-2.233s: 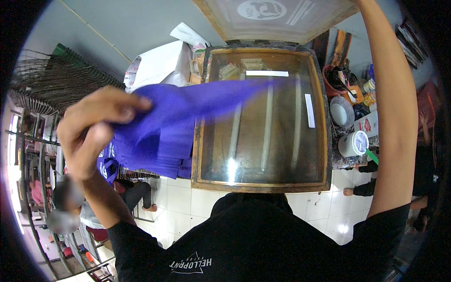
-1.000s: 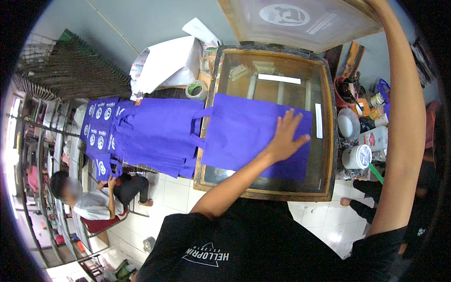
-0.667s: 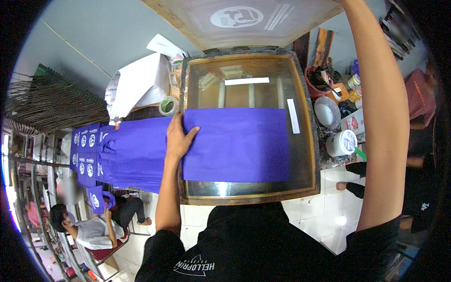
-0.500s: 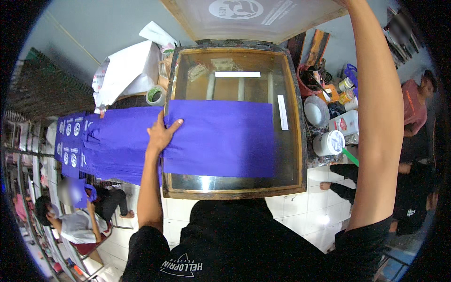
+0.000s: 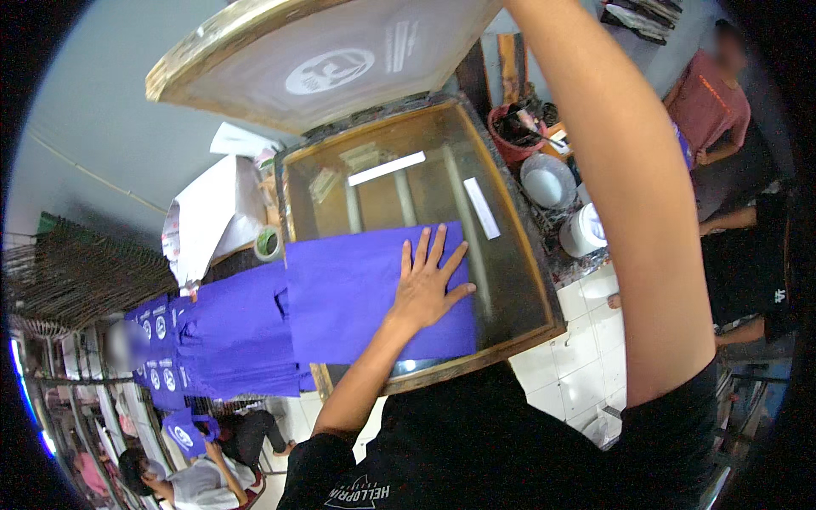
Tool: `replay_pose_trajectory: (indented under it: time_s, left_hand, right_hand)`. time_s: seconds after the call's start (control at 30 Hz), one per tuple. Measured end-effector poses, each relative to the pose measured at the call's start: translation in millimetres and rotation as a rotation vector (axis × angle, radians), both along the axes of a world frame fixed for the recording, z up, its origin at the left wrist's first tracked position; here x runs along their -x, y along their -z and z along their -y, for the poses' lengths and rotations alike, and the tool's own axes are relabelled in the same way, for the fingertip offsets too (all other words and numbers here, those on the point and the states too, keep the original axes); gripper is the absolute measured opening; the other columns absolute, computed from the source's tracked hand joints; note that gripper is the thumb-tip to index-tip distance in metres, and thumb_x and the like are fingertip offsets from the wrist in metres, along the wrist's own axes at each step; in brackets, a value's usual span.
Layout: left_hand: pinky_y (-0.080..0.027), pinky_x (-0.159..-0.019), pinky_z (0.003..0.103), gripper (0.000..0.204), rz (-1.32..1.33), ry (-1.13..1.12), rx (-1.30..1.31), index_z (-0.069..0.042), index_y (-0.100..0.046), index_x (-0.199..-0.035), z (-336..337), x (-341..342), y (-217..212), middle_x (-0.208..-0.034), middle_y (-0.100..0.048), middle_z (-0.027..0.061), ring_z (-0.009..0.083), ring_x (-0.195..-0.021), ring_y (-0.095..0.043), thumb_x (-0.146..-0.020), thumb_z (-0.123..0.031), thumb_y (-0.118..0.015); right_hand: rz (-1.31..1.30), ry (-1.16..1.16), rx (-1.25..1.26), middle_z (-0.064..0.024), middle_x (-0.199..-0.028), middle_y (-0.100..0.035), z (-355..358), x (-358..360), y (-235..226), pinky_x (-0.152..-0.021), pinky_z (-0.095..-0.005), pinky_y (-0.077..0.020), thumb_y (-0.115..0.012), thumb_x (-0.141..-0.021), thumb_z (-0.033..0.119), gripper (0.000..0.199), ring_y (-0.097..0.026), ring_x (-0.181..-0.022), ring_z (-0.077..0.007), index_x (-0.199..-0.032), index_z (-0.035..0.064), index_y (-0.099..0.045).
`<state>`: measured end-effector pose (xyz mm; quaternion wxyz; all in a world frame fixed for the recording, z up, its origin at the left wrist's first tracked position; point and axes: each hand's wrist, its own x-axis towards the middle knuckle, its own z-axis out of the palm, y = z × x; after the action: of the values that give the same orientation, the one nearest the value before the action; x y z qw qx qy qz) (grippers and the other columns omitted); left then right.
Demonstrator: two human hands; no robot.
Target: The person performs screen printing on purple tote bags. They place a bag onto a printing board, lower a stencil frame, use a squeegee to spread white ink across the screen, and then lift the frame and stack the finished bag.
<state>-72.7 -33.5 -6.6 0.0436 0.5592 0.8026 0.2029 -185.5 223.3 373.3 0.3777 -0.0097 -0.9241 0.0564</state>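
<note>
My left hand (image 5: 422,285) lies flat, fingers spread, on a smooth purple fabric piece (image 5: 340,297). The fabric rests on a wood-edged glass board (image 5: 510,297), its right part under my palm. Two white strips, an upper strip (image 5: 387,168) and a right-hand strip (image 5: 482,207), sit on the glass beyond the fabric. Above the board's far edge a wood-framed printing screen (image 5: 255,89) is tilted up, with a round white design on its mesh. My right arm (image 5: 620,161) reaches up to the screen's right side; the hand itself is beyond the picture's top edge.
More purple fabric (image 5: 229,327), partly printed in white, spreads to the left. A tub of green stuff (image 5: 268,244) stands by the board's left edge. At right are a white bucket (image 5: 583,231), a clear bowl (image 5: 548,181) and a red basin (image 5: 512,136). Other people are at lower left and right.
My left hand has slid from the fabric's left edge to its right part and flattened. The head view has turned, so the board appears tilted and more of the raised screen shows.
</note>
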Motion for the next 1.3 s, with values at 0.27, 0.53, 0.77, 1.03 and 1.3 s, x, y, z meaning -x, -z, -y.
replay_pose_trajectory:
  time_s: [0.27,0.53,0.77,1.03,1.3]
  left_hand:
    - [-0.009,-0.122,0.066,0.071,-0.042,-0.183,-0.004,-0.018,-0.040,-0.158,-88.9,56.2,39.0,-0.168,-0.019,0.0228,0.0443,-0.156,-0.013,-0.099,-0.056,-0.053]
    - [-0.007,-0.122,0.066,0.079,0.016,-0.319,0.073,-0.026,-0.041,-0.158,-113.3,68.8,16.1,-0.167,-0.021,0.0233,0.0467,-0.155,-0.011,-0.091,-0.065,-0.058]
    - [-0.006,-0.121,0.069,0.089,0.032,-0.341,0.110,-0.018,-0.037,-0.158,-123.1,77.9,19.9,-0.167,-0.019,0.0243,0.0477,-0.155,-0.007,-0.088,-0.068,-0.060]
    - [-0.005,-0.118,0.073,0.093,0.122,-0.431,0.218,-0.022,-0.037,-0.159,-128.4,70.5,0.1,-0.169,-0.011,0.0245,0.0510,-0.155,-0.003,-0.084,-0.072,-0.063]
    - [-0.006,-0.117,0.074,0.095,0.144,-0.446,0.258,-0.021,-0.037,-0.158,-133.0,74.5,-4.7,-0.167,-0.015,0.0259,0.0512,-0.154,-0.005,-0.083,-0.072,-0.065]
  right_hand:
    - [0.010,-0.083,0.022,-0.0298,-0.105,-0.072,1.8,-12.9,-4.2,-0.091,-0.0460,-0.0539,-0.079,-0.081,0.040,0.052,-0.071,-0.099,-0.0427,-0.105,-0.0053,-0.076]
    - [-0.021,-0.085,-0.104,-0.0296,-0.094,-0.073,-13.7,9.4,-5.5,-0.082,-0.0464,-0.0548,-0.079,-0.080,0.040,0.047,-0.072,-0.090,-0.0435,-0.096,-0.0041,-0.077]
    - [-0.046,-0.065,-0.069,-0.0275,-0.099,-0.073,-10.3,14.9,-6.5,-0.085,-0.0465,-0.0546,-0.080,-0.078,0.039,0.045,-0.072,-0.094,-0.0411,-0.096,-0.0027,-0.078]
    - [-0.002,-0.075,-0.054,-0.0260,-0.102,-0.074,-9.7,14.0,-9.5,-0.087,-0.0452,-0.0548,-0.081,-0.077,0.039,0.047,-0.072,-0.096,-0.0398,-0.099,-0.0020,-0.078]
    - [0.025,-0.120,0.016,-0.0271,-0.102,-0.074,-4.1,-2.2,-7.3,-0.087,-0.0453,-0.0542,-0.080,-0.080,0.033,0.042,-0.073,-0.094,-0.0387,-0.102,-0.0017,-0.078]
